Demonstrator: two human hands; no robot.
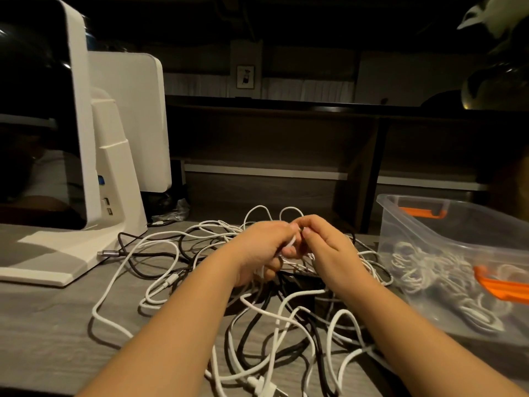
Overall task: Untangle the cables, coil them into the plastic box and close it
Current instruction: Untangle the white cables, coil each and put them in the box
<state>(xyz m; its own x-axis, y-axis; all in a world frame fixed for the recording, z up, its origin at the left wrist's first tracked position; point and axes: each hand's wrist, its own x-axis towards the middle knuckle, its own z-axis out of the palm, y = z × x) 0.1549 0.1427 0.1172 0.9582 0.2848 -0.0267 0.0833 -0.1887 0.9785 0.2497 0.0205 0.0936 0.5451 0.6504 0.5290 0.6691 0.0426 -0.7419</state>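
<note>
Both hands, left hand (264, 247) and right hand (323, 247), pinch a white cable (292, 241) together above tangled cables (257, 310). They sprawl across a grey wood-grain desk (57, 325) in a dim room.

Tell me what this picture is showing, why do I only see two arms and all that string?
The camera sits on a person's head, looking down, so you see only their own arms. The left hand and right hand meet over a desk, both pinching a white cable to pull it free. The string is a tangle of white and black cables. On the right is a clear plastic box with orange latches, some cables already coiled inside. On the left stands a white monitor.
</note>
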